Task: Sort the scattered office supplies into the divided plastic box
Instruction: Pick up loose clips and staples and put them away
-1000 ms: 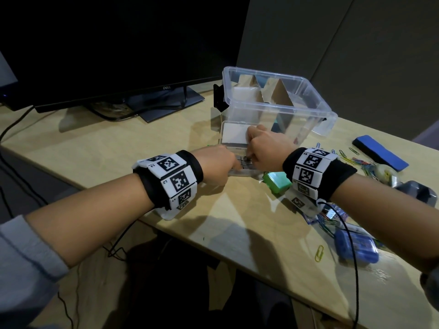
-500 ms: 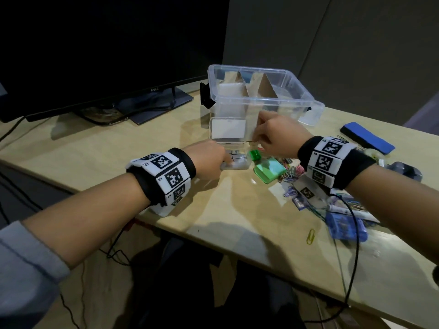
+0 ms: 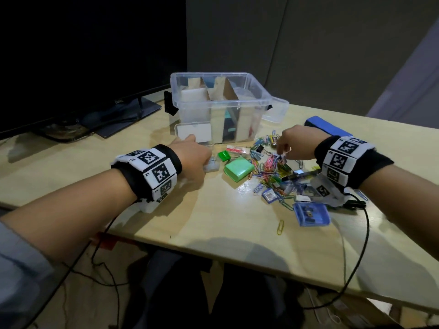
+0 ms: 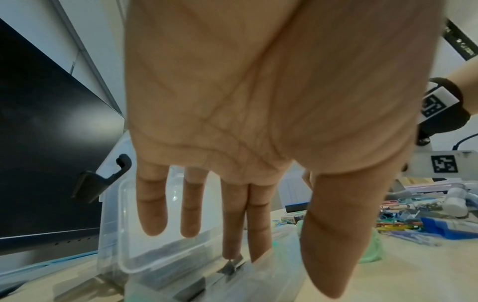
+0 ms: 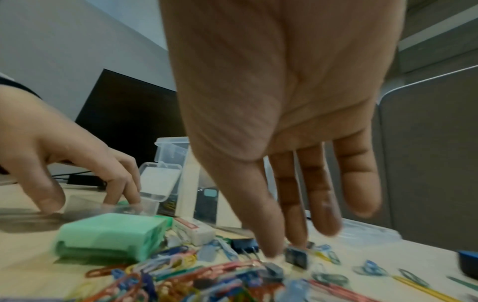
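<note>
The divided clear plastic box [image 3: 221, 105] stands at the back of the desk with cardboard dividers inside. In front of it sits a small clear case [image 3: 211, 166] whose lid [image 3: 193, 132] stands up against the box. My left hand [image 3: 202, 157] arches over this case, thumb at its near end and fingers at its far end [image 5: 95, 202], holding it steady. My right hand [image 3: 282, 153] hovers over the pile of coloured paper clips [image 3: 270, 167]. Its thumb and forefinger point down [image 5: 283, 248] beside a small dark binder clip [image 5: 297, 257]; the blur hides any grip.
A green box [image 3: 238, 168], a small green piece [image 3: 223, 156] and a white eraser [image 3: 237, 149] lie between my hands. A blue case [image 3: 311, 213] and a lone yellow clip [image 3: 280, 226] lie nearer me. The monitor [image 3: 71, 55] stands at back left.
My right hand has left the small clear case and moved right, down over the paper clip pile. My left hand has stayed on the case.
</note>
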The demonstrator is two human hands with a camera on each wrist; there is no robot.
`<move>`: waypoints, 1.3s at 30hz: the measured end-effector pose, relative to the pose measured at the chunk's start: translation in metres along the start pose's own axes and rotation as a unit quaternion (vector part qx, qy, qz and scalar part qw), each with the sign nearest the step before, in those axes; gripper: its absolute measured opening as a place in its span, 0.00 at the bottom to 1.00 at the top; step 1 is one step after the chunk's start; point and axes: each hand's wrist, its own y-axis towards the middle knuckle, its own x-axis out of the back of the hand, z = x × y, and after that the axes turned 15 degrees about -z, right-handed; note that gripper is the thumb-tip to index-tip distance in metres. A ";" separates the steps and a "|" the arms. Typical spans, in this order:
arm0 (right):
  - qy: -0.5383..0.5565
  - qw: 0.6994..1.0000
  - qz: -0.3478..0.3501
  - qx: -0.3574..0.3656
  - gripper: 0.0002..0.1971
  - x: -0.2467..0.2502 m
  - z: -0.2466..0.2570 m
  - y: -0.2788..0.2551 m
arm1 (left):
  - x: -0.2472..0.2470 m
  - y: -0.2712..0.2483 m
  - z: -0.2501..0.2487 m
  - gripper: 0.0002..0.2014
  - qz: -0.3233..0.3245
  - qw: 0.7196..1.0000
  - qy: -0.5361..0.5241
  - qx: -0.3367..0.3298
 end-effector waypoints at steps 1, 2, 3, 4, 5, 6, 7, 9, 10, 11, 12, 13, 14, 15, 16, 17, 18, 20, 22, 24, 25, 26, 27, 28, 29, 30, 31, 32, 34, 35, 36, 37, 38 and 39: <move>-0.010 1.000 0.015 -0.009 0.14 -0.003 -0.004 -0.001 | 0.000 0.002 0.000 0.15 -0.004 1.000 -0.006 0.003; -0.015 0.999 0.026 -0.020 0.15 -0.005 -0.007 -0.001 | 0.000 0.004 -0.002 0.16 -0.012 1.000 -0.013 0.002; -0.017 0.999 0.029 -0.033 0.14 -0.007 -0.011 -0.002 | 0.002 0.005 -0.004 0.16 -0.030 0.999 -0.022 -0.004; -0.019 0.998 0.028 -0.046 0.14 -0.007 -0.014 -0.001 | 0.004 0.006 -0.009 0.15 -0.053 0.998 -0.030 -0.017; -0.020 0.998 0.021 -0.059 0.13 -0.008 -0.017 -0.001 | 0.007 0.006 -0.015 0.14 -0.076 0.996 -0.039 -0.034; -0.017 0.997 0.012 -0.075 0.13 -0.009 -0.021 0.001 | 0.010 0.007 -0.022 0.14 -0.100 0.993 -0.049 -0.051; -0.010 0.996 0.003 -0.089 0.13 -0.009 -0.023 0.002 | 0.013 0.008 -0.029 0.14 -0.119 0.989 -0.065 -0.065; 0.010 0.994 -0.004 -0.105 0.12 -0.009 -0.027 0.005 | 0.018 0.014 -0.044 0.13 -0.139 0.981 -0.105 -0.083; 0.018 0.994 -0.003 -0.107 0.12 -0.009 -0.028 0.007 | 0.019 0.019 -0.051 0.12 -0.142 0.978 -0.123 -0.090; 0.024 0.994 0.003 -0.106 0.12 -0.009 -0.029 0.009 | 0.020 0.025 -0.057 0.12 -0.146 0.975 -0.137 -0.096; 0.029 0.994 0.012 -0.101 0.12 -0.009 -0.029 0.010 | 0.021 0.031 -0.064 0.11 -0.148 0.973 -0.149 -0.097; 0.034 0.995 0.022 -0.091 0.13 -0.009 -0.030 0.012 | 0.023 0.037 -0.071 0.10 -0.150 0.971 -0.159 -0.100; 0.040 0.996 0.033 -0.075 0.15 -0.009 -0.030 0.013 | 0.025 0.043 -0.078 0.10 -0.146 0.970 -0.169 -0.100; 0.045 0.996 0.045 -0.055 0.18 -0.010 -0.029 0.014 | 0.027 0.049 -0.085 0.11 -0.137 0.969 -0.177 -0.101; 0.050 0.997 0.057 -0.034 0.20 -0.011 -0.029 0.014 | 0.029 0.055 -0.091 0.11 -0.122 0.971 -0.181 -0.101; 0.053 0.996 0.069 -0.016 0.22 -0.011 -0.028 0.013 | 0.031 0.060 -0.097 0.12 -0.106 0.972 -0.179 -0.105; 0.054 0.996 0.077 -0.003 0.23 -0.012 -0.028 0.013 | 0.032 0.064 -0.102 0.13 -0.091 0.974 -0.175 -0.116; 0.052 0.995 0.080 0.020 0.22 -0.016 -0.028 0.012 | 0.031 0.069 -0.112 0.15 -0.067 0.971 -0.171 -0.154; 0.048 0.996 0.072 0.031 0.20 -0.021 -0.029 0.013 | 0.028 0.070 -0.121 0.14 -0.054 0.967 -0.163 -0.190; 0.044 0.996 0.069 0.034 0.18 -0.024 -0.029 0.013 | 0.023 0.071 -0.129 0.12 -0.042 0.966 -0.155 -0.201; 0.042 0.996 0.070 0.033 0.16 -0.025 -0.030 0.013 | 0.020 0.072 -0.132 0.12 -0.036 0.967 -0.154 -0.201; 0.040 0.996 0.074 0.033 0.14 -0.025 -0.030 0.013 | 0.018 0.073 -0.135 0.12 -0.027 0.968 -0.152 -0.200; 0.039 0.996 0.077 0.033 0.12 -0.025 -0.031 0.014 | 0.016 0.073 -0.137 0.13 -0.014 0.969 -0.146 -0.198; 0.040 0.996 0.078 0.035 0.10 -0.026 -0.032 0.014 | 0.015 0.074 -0.139 0.13 -0.002 0.971 -0.140 -0.196; 0.045 0.995 0.078 0.037 0.08 -0.027 -0.033 0.014 | 0.014 0.074 -0.139 0.13 0.008 0.972 -0.135 -0.192; 0.052 0.995 0.078 0.035 0.07 -0.028 -0.035 0.014 | 0.014 0.075 -0.139 0.12 0.016 0.973 -0.132 -0.190; 0.057 0.995 0.081 0.033 0.06 -0.028 -0.036 0.014 | 0.014 0.075 -0.138 0.12 0.021 0.974 -0.127 -0.187; 0.056 0.994 0.087 0.031 0.06 -0.027 -0.037 0.013 | 0.015 0.075 -0.137 0.12 0.022 0.975 -0.120 -0.183; 0.056 0.992 0.107 0.031 0.07 -0.023 -0.040 0.011 | 0.016 0.075 -0.132 0.11 0.012 0.980 -0.100 -0.170; 0.064 0.990 0.121 0.033 0.07 -0.021 -0.041 0.010 | 0.015 0.075 -0.130 0.10 0.002 0.983 -0.090 -0.161; 0.071 0.987 0.136 0.037 0.09 -0.019 -0.042 0.008 | 0.014 0.075 -0.127 0.10 -0.009 0.985 -0.081 -0.152; 0.071 0.985 0.149 0.042 0.10 -0.018 -0.041 0.007 | 0.014 0.074 -0.124 0.10 -0.018 0.987 -0.073 -0.141; 0.066 0.984 0.157 0.047 0.12 -0.018 -0.040 0.006 | 0.013 0.074 -0.122 0.11 -0.026 0.989 -0.065 -0.132; 0.058 0.984 0.159 0.052 0.14 -0.018 -0.038 0.005 | 0.012 0.074 -0.120 0.12 -0.030 0.990 -0.057 -0.127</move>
